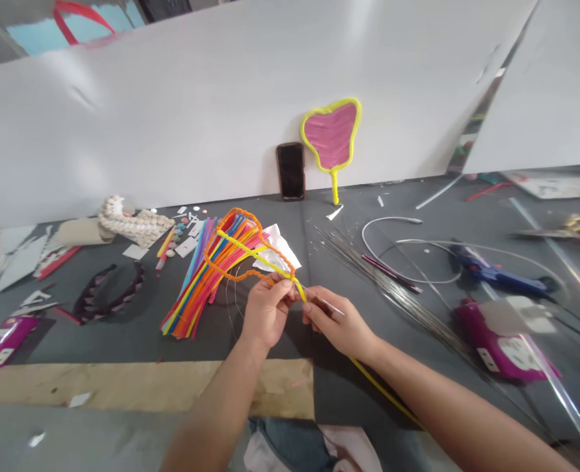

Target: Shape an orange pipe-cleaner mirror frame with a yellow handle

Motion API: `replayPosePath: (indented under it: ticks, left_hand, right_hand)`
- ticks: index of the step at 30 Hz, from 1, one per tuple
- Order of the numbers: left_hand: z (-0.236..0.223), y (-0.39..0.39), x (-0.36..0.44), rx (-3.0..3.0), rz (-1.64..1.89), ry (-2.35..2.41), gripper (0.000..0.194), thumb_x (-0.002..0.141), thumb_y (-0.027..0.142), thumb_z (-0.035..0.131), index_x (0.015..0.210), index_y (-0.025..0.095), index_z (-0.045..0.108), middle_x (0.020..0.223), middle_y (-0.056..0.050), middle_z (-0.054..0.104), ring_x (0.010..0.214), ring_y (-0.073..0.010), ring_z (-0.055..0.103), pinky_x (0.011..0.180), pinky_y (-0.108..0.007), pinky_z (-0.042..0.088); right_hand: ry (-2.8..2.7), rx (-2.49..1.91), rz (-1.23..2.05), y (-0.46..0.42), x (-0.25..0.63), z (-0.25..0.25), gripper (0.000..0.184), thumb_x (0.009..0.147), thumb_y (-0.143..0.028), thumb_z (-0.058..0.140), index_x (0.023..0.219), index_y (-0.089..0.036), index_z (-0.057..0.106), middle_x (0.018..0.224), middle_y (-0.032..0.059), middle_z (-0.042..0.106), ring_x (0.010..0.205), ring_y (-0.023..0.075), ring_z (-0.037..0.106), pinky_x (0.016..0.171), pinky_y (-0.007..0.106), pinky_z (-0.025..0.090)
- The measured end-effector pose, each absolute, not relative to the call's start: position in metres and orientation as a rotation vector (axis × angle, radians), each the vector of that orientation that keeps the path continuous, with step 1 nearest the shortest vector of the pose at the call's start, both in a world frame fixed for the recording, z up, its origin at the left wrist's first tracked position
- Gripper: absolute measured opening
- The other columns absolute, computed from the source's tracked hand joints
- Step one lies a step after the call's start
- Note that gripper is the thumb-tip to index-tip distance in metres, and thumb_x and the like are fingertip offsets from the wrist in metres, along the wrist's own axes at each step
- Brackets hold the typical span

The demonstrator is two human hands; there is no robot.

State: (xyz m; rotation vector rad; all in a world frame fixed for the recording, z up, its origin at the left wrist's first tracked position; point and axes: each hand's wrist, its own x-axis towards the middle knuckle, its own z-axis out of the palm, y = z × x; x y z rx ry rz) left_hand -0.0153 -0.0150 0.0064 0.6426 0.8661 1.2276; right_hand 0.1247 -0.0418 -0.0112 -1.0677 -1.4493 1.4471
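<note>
My left hand (266,313) is closed, pinching the lower tip of an orange pipe-cleaner heart frame (231,246) where a yellow pipe cleaner (260,257) crosses it. My right hand (336,321) is closed too, gripping the yellow pipe cleaner's long tail (383,392), which runs down under my right forearm. The two hands nearly touch above the grey table (122,334). A pile of coloured pipe cleaners (198,282) lies just left of the frame. A crumpled white paper (277,249) sits behind the frame.
A finished pink heart with yellow edging (332,136) and a dark phone (290,170) lean against the white board. A bundle of thin metal wires (392,288), a blue glue gun (496,275) and a magenta pack (496,341) lie right. A black headband (107,298) lies left.
</note>
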Motion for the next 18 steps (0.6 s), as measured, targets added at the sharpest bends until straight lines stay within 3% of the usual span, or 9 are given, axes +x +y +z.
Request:
replayPosePath:
  ticks: [8,13,18]
  left_hand:
    - [0.004,-0.011,-0.016,0.579,1.342,0.907,0.016,0.064,0.017,0.07,0.067,0.016,0.054,0.059,0.005,0.052,0.056,-0.0055,0.049,0.058,-0.018,0.04]
    - [0.001,-0.011,-0.013,0.72,1.378,1.034,0.013,0.065,0.019,0.068,0.064,0.015,0.055,0.059,0.005,0.052,0.055,-0.0053,0.047,0.056,-0.018,0.037]
    - [-0.006,-0.011,-0.011,0.885,1.374,1.213,0.01,0.066,0.022,0.068,0.069,0.015,0.06,0.06,0.004,0.056,0.056,-0.0068,0.049,0.058,-0.02,0.038]
  right_hand:
    - [-1.496,-1.04,1.552,-0.047,0.118,-0.018,0.027,0.09,-0.039,0.041,0.095,-0.018,0.057,0.068,-0.0004,0.058,0.049,0.008,0.05,0.048,0.02,0.041]
    - [-1.713,-1.082,1.412,-0.051,0.117,-0.013,0.021,0.09,-0.03,0.041,0.084,-0.019,0.058,0.066,-0.0007,0.061,0.051,0.0087,0.053,0.051,0.02,0.041]
    - [-1.767,-1.049,1.373,-0.052,0.121,-0.005,0.022,0.09,-0.028,0.041,0.092,-0.019,0.061,0.065,-0.0008,0.06,0.051,0.0089,0.053,0.051,0.02,0.041]
